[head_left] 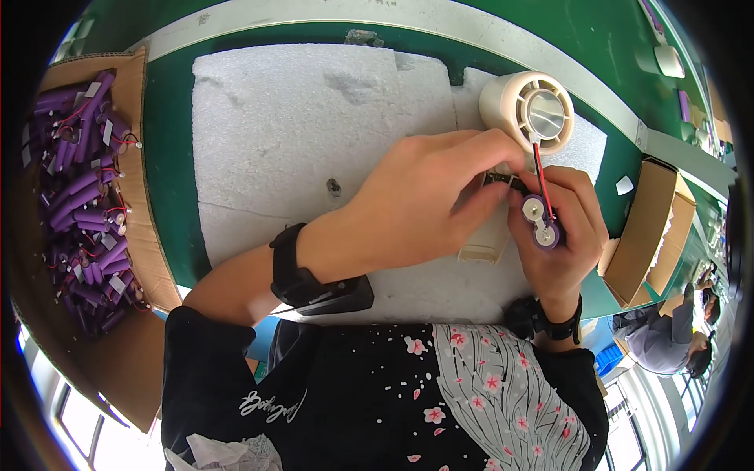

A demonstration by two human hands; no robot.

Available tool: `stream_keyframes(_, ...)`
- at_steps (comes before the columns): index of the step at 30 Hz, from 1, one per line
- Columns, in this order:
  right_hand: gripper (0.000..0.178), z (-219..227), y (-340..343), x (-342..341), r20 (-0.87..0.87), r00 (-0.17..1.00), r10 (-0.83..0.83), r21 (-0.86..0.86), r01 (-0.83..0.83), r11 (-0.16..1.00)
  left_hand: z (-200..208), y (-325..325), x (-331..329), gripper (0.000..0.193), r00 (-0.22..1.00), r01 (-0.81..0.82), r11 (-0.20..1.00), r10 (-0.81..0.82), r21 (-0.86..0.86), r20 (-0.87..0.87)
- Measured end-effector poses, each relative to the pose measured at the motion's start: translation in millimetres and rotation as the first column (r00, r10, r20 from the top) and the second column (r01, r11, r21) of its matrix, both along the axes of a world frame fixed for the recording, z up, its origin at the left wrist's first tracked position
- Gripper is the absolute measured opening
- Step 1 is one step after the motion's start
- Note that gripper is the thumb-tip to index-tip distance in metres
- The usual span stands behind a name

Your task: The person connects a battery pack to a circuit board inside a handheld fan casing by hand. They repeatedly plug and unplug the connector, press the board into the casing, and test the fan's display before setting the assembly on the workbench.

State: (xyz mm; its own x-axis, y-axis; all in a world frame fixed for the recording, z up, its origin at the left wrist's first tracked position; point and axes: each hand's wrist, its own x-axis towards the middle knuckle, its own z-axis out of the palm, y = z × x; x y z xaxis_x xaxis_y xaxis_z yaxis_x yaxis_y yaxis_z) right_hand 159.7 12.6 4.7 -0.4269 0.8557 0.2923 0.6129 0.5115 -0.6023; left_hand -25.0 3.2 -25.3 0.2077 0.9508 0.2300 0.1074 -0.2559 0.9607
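A purple battery pack (542, 224) with two round cell ends and a metal strip is gripped in my right hand (567, 212). Red and black wires (543, 180) run from it to a white plug at a cream round fan housing (506, 106), which stands just beyond my hands. My left hand (424, 196) reaches across and pinches a small dark part (500, 179), perhaps a circuit board, close to the right fingertips. Fingers hide much of that part. Under my hands lies a cream plastic casing piece (481, 250), partly covered.
White foam sheets (275, 133) cover the green table (169, 102). At left stands a cardboard box (153, 235) full of purple battery packs with wires (86, 212). A smaller open carton (640, 235) is at right. Farther right, another person (667, 337) sits.
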Motion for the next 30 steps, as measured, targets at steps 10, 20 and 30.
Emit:
stream_keyframes(10, 0.031, -2.5, 6.1, 5.9, -0.087, 0.994, -0.062, -0.060, 0.057, 0.997, -2.4, 6.4, -7.5, 0.028, 0.981, 0.072, 0.987, -0.043, 0.145, -0.191)
stream_keyframes(20, 0.030, 2.2, 11.2, 30.4, -0.396, 0.896, -0.203, -0.502, -0.026, 0.865, 6.6, 7.7, -9.9, 0.033, 0.961, 0.120, 0.988, -0.092, 0.094, -0.259)
stream_keyframes(30, 0.025, 1.9, 4.7, 30.1, -0.433, 0.884, -0.174, -0.472, -0.058, 0.879, 2.2, 3.0, -6.8, 0.033, 0.979, 0.051, 0.998, -0.043, 0.031, -0.198)
